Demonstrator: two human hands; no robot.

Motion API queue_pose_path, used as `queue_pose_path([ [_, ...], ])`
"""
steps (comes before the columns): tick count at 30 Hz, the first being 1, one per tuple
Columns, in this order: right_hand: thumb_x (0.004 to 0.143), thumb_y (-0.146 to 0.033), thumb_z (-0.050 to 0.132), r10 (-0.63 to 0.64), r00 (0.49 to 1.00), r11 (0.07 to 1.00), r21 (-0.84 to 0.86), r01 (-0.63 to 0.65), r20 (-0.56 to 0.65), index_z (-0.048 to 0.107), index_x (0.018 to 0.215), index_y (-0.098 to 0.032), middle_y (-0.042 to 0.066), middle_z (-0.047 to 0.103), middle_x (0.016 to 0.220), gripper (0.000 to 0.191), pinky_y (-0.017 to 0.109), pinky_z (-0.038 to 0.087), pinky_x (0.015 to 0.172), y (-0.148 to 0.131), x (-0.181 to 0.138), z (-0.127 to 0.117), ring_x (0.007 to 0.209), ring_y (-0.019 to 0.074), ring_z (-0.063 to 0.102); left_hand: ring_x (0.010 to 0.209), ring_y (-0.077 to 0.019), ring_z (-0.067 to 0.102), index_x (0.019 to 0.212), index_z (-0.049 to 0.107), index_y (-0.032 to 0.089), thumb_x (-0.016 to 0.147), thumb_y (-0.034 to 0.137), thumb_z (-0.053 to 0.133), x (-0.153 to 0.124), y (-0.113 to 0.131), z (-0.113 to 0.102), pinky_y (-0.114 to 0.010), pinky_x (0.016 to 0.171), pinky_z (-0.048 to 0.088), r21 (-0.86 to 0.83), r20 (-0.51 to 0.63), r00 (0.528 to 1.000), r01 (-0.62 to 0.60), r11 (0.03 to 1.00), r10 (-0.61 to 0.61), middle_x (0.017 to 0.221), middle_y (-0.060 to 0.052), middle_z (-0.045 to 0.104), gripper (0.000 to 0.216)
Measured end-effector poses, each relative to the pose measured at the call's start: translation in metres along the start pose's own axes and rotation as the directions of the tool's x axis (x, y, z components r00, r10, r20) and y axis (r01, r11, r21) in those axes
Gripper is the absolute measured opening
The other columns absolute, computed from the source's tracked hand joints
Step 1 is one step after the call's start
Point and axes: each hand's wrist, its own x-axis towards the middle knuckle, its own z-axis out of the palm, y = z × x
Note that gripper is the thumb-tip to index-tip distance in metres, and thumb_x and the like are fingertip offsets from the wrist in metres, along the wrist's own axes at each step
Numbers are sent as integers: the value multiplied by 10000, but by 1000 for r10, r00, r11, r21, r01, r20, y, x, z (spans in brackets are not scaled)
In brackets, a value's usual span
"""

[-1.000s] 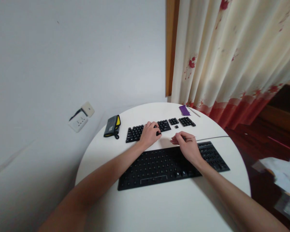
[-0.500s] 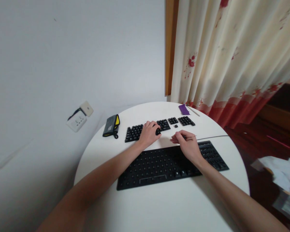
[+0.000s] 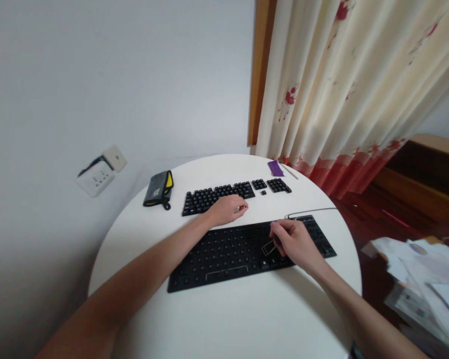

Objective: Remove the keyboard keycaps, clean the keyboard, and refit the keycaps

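Note:
A black keyboard base with most keycaps removed lies on the round white table. Behind it, removed keycaps are laid out in keyboard order, with smaller groups to their right. My left hand hovers between the keycap rows and the keyboard, fingers curled as if pinching something small that I cannot make out. My right hand rests over the keyboard's right part, closed on a wire keycap puller whose loop points left over the switches.
A grey and yellow pouch lies at the table's back left. A purple item and a thin stick sit at the back right near the curtain. A cable runs from the keyboard. Papers lie off the table to the right.
My left hand has lifted off the keycap rows and drawn back toward the keyboard. My right hand has moved down over the keyboard's right part with the puller. The camera has shifted right.

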Motion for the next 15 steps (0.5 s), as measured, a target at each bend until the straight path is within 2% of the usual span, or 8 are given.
queue_pose_path([
  [2,903,-482,469,86,995,994,58,-89,52,567,678,-180,-35,499,487,389,220,291,362,8,-12,3,355,113,474,821,-159,603,941,674,173,936,227,493,0,-1,1,-272,778,453,7,3,1000,2,1000,-2,861,-33,682,189],
  [4,910,-516,452,120,991,989,79,-124,57,563,707,-184,-33,504,511,405,224,325,374,15,-22,3,377,125,508,818,-160,608,939,677,177,936,233,494,0,-2,2,-270,768,452,16,17,1000,2,1000,-3,857,-31,681,192],
  [9,931,-509,460,3,1000,997,-79,-5,-26,582,672,-169,-42,411,496,444,218,267,428,25,-37,3,437,93,402,829,-161,622,950,687,183,942,241,491,0,-3,4,-266,760,451,29,29,1000,4,1000,-5,889,-33,695,204],
  [12,944,-517,437,-9,995,998,-62,3,-99,559,665,-175,-51,367,478,458,226,232,423,30,-39,10,426,89,349,844,-164,630,948,693,182,941,232,491,0,-2,4,-269,767,454,26,32,999,-8,1000,8,913,-37,708,208],
  [15,950,-509,432,-23,996,997,-70,17,-91,540,667,-183,-45,387,471,445,234,227,421,32,-38,17,419,96,356,846,-167,637,942,699,181,937,231,500,0,-1,3,-271,766,458,19,38,999,-11,1000,11,908,-38,715,206],
])
